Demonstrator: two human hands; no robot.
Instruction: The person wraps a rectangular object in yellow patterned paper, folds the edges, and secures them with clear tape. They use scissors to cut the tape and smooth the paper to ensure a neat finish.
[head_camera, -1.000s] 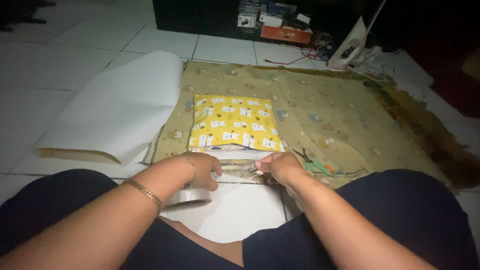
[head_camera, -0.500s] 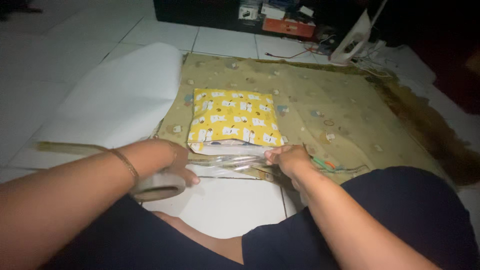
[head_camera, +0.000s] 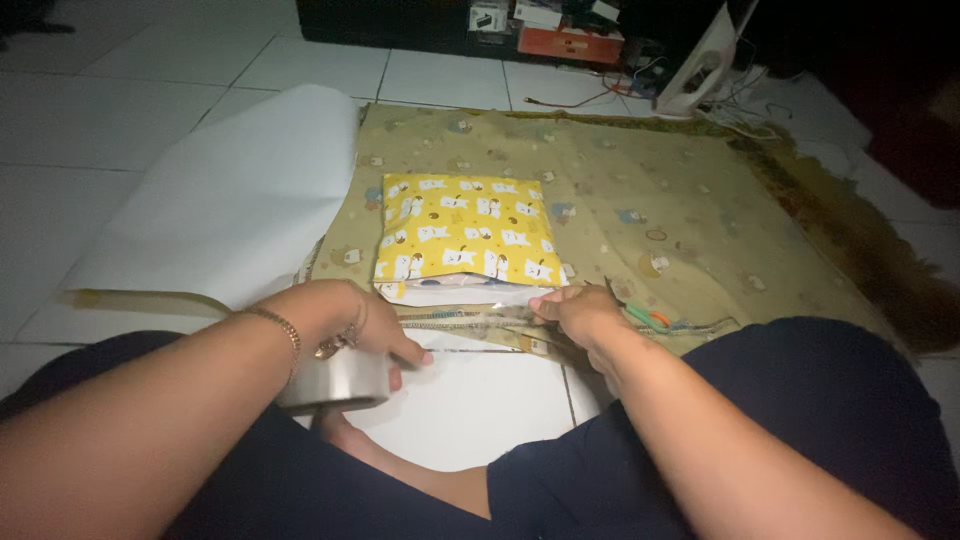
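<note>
floor: white tiled floor (head_camera: 130, 120), dim room, the person sits right on it with both legs out in dark clothes

mat: a tan printed cloth mat (head_camera: 640, 200) spread over the tiles, little cartoon figures all over it, its near edge runs just in front of the person's knees

paper: big white paper sheet (head_camera: 230, 200) lying off the mat's left edge, its top end curling over a bit

pouch: yellow cartoon-print pouch (head_camera: 460, 230) sitting flat near the mat's near-left part, with a white layer peeking out along its near edge

tape roll: clear packing tape roll (head_camera: 335, 385), low over the bare tile just off the mat's near edge, left of the pouch's near-left corner

tape strip: shiny pulled-out tape strip (head_camera: 470, 318) stretched sideways from the roll to the other hand, running along the near edge of the pouch, right beside it

left hand: left hand (head_camera: 350, 325) is wrapped over the top of the roll, fingers curled down around it, so it's gripping the roll; bracelet on the wrist

right hand: right hand (head_camera: 585, 315) pinches the free end of the strip at the pouch's near-right corner, fingers closed on it

scissors: small scissors (head_camera: 650, 320) with green and orange handles on the mat just right of the right hand, partly hidden by it

back edge: an iron (head_camera: 700, 70) standing up past the mat's far-right side, wires and a dark shelf of clutter behind
</note>
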